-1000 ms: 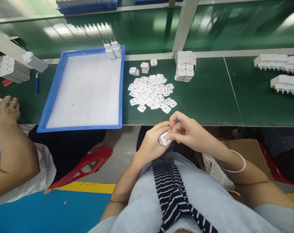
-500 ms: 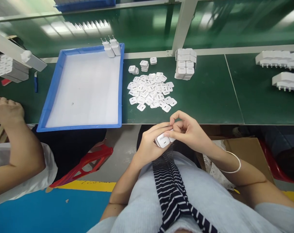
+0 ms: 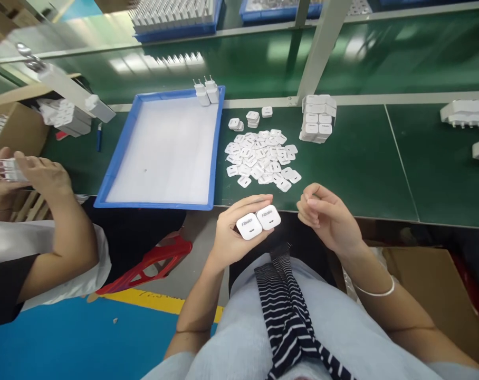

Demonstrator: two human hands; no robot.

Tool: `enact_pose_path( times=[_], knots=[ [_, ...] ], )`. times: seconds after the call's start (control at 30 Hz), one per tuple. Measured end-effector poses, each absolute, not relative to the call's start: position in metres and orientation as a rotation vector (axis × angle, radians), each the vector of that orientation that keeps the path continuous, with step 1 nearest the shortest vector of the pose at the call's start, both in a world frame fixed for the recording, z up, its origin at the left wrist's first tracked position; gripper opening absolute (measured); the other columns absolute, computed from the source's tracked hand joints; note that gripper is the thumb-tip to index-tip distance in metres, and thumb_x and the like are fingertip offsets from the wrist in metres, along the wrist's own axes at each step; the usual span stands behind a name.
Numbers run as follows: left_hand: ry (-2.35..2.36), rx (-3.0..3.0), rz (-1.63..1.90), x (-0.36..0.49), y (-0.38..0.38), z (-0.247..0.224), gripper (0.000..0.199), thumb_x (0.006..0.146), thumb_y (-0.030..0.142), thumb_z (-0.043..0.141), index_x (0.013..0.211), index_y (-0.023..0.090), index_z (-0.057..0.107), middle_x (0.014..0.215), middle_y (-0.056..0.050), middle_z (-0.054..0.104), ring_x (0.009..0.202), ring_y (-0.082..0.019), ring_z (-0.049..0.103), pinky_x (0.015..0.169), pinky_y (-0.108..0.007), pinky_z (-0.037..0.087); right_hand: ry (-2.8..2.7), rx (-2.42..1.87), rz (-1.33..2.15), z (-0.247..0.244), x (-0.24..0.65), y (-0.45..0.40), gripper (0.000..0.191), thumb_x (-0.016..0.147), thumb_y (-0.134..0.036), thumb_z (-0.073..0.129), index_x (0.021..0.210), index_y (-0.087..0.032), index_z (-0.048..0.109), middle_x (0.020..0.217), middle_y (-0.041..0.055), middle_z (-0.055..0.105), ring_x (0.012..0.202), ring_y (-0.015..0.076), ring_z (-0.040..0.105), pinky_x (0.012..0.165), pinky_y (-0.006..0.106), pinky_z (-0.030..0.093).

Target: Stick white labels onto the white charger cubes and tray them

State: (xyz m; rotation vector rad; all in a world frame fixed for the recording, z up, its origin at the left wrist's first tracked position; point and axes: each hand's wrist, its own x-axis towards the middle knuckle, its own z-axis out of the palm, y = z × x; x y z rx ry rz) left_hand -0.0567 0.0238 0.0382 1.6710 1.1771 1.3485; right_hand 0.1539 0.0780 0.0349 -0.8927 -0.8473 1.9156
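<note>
Side by side, two white chargers [image 3: 259, 221] lie in the grip of my left hand [image 3: 233, 232], their printed, slotted end faces turned up toward me. My right hand [image 3: 328, 216] is apart from them on the right, its fingers curled and pressed together; whether anything small is between them cannot be made out. Beyond my hands, a loose pile of white square caps [image 3: 261, 155] lies on the green table [image 3: 354, 169]. Short stacks of caps [image 3: 252, 119] stand behind the pile. A block of white chargers [image 3: 317, 119] stands to the right of these.
A blue-rimmed tray [image 3: 213, 158] with two upright plugs [image 3: 207, 92] on its far corner is left of the pile. More chargers [image 3: 467, 113] lie far right. At the left, a person's hands [image 3: 45, 174] hold white plugs. A blue cutter [image 3: 99, 138] lies nearby.
My right hand has let go of the chargers and moved away to the right. Both charger faces now show fully in my left hand. The view has shifted, and the neighbouring person's plugs have come into sight.
</note>
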Motion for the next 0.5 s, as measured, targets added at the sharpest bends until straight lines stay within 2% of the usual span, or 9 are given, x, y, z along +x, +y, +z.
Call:
enact_pose_path(
  times=[0.13,0.17,0.23,0.3,0.33,0.37,0.43,0.5],
  knots=[
    [1.406,2.015,1.066,-0.099,0.039,0.068,0.035,0.085,0.017,0.073,0.119,0.02,0.07,0.13,-0.012,0.071,0.119,-0.025,0.07,0.103,-0.039,0.058,-0.676,-0.961,1.985,0.013,0.153,0.078,0.02,0.079,-0.025,0.076,0.076,-0.019,0.057,0.056,-0.0065,0.038,0.05,0.0076,0.025,0.046,0.022,0.018],
    [1.553,2.108,0.871,-0.11,0.046,0.077,0.033,0.087,0.014,0.068,0.12,0.019,0.07,0.132,-0.013,0.069,0.121,-0.026,0.068,0.104,-0.04,0.057,-0.645,-0.965,1.997,0.009,0.154,0.077,0.022,0.078,-0.025,0.077,0.075,-0.019,0.056,0.057,-0.0064,0.038,0.05,0.0073,0.025,0.046,0.021,0.019],
    [1.935,2.175,0.254,-0.129,0.062,0.094,0.033,0.086,0.002,0.056,0.113,0.014,0.071,0.133,-0.017,0.067,0.119,-0.032,0.069,0.101,-0.045,0.057,-0.608,-0.965,2.015,0.0,0.155,0.075,0.025,0.078,-0.027,0.078,0.073,-0.019,0.055,0.058,-0.0059,0.038,0.051,0.0071,0.025,0.045,0.021,0.02],
    [2.176,2.003,-0.378,-0.14,0.08,0.101,0.029,0.081,-0.005,0.052,0.096,0.008,0.072,0.118,-0.023,0.07,0.107,-0.038,0.072,0.09,-0.048,0.059,-0.595,-0.971,2.015,-0.005,0.159,0.073,0.027,0.078,-0.029,0.079,0.073,-0.019,0.054,0.059,-0.0057,0.038,0.051,0.0072,0.025,0.045,0.021,0.021],
    [2.214,1.916,-0.541,-0.142,0.089,0.1,0.022,0.08,-0.006,0.055,0.088,0.006,0.072,0.107,-0.025,0.071,0.101,-0.04,0.073,0.086,-0.049,0.059,-0.593,-0.973,2.007,-0.008,0.161,0.072,0.028,0.078,-0.03,0.08,0.073,-0.019,0.054,0.059,-0.0058,0.038,0.051,0.0073,0.026,0.045,0.021,0.021],
    [2.224,1.854,-0.62,-0.142,0.096,0.096,0.015,0.079,-0.005,0.059,0.083,0.005,0.071,0.099,-0.024,0.071,0.096,-0.04,0.073,0.083,-0.049,0.059,-0.592,-0.974,1.997,-0.01,0.163,0.071,0.028,0.078,-0.03,0.08,0.074,-0.019,0.055,0.059,-0.0058,0.038,0.051,0.0075,0.026,0.045,0.021,0.022],
    [2.233,1.812,-0.614,-0.137,0.104,0.081,0.008,0.084,0.008,0.068,0.091,0.005,0.07,0.097,-0.019,0.072,0.097,-0.034,0.072,0.086,-0.048,0.059,-0.593,-0.968,1.979,-0.014,0.168,0.07,0.028,0.077,-0.032,0.081,0.075,-0.019,0.055,0.059,-0.006,0.039,0.05,0.0075,0.026,0.044,0.022,0.022],
    [2.247,1.811,-0.53,-0.132,0.107,0.065,0.027,0.093,0.028,0.067,0.113,0.01,0.066,0.114,-0.013,0.069,0.105,-0.026,0.069,0.091,-0.046,0.058,-0.606,-0.962,1.966,-0.018,0.172,0.071,0.029,0.077,-0.033,0.08,0.076,-0.02,0.055,0.059,-0.0061,0.039,0.05,0.0074,0.027,0.045,0.022,0.022]
  ],
)
